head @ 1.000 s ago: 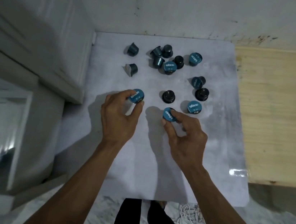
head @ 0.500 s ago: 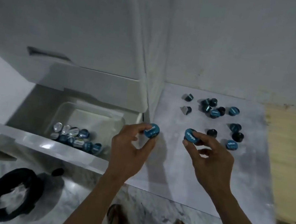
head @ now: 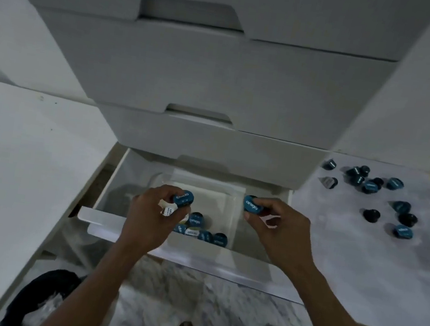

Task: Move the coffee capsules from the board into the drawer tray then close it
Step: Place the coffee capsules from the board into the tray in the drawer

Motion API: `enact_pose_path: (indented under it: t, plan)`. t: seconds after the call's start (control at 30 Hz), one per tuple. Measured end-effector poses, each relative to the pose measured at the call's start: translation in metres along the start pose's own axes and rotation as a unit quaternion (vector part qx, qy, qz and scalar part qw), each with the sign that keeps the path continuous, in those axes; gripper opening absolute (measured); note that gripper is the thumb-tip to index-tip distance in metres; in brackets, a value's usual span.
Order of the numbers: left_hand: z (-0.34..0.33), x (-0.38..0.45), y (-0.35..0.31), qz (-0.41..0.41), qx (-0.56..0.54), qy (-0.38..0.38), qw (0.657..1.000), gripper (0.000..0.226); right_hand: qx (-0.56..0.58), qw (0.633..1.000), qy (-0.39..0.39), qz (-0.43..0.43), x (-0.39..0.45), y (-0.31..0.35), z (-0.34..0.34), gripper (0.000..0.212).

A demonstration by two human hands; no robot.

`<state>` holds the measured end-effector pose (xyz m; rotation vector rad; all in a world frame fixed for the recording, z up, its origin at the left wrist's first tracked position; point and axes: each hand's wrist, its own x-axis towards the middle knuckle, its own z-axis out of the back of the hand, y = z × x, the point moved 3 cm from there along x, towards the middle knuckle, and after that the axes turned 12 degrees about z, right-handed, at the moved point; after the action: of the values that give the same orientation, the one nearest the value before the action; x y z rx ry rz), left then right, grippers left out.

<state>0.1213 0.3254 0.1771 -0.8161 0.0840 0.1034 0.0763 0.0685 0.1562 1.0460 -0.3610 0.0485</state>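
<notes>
My left hand (head: 150, 216) pinches one blue coffee capsule (head: 183, 198) between thumb and fingertips, foil lid facing up, at the centre of the frame over the clear tray (head: 229, 208). My right hand (head: 280, 230) pinches a second blue capsule (head: 251, 203) in the same manner, just right of centre, over the tray's right edge. The two hands are apart, each clamped on its own capsule.

The tray sits inside the open bottom drawer (head: 107, 221), which is pulled out toward the lower part of the frame. A cluster of capsules (head: 204, 232) already lies in the near part of the tray, below my left hand; part of this cluster is hidden behind that hand, so I cannot give a count.

The remaining capsules (head: 373, 200) lie scattered on the pale board (head: 345, 262) at the right of the frame, some upright, some on their sides, well apart from the tray.

Above the open drawer, two closed white drawer fronts (head: 205, 79) with recessed handle cut-outs fill the upper centre. A white panel (head: 17, 164) occupies the left of the frame. A dark, rounded object (head: 35, 295) rests on the marbled floor (head: 177, 294) at the lower left.
</notes>
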Motion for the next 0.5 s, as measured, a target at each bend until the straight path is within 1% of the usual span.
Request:
enact_pose_path:
  t: [0.13, 0.23, 0.4, 0.5]
  plan:
    - [-0.014, 0.031, 0.015, -0.023, 0.033, 0.054, 0.998, 0.020, -0.064, 0.996, 0.062, 0.008, 0.014, -0.003, -0.032, 0.023]
    - [-0.035, 0.052, 0.020, -0.026, 0.069, 0.090, 0.993, 0.019, -0.110, 0.988, 0.110, -0.006, 0.024, -0.018, -0.048, 0.020]
    - [-0.068, 0.077, 0.020, -0.013, 0.115, 0.154, 0.981, 0.021, -0.151, 0.959, 0.239, -0.037, 0.035, -0.047, -0.074, 0.025]
    - [-0.086, 0.088, 0.025, -0.005, 0.143, 0.181, 0.973, 0.020, -0.170, 0.943, 0.281, -0.047, 0.038, -0.058, -0.085, 0.025]
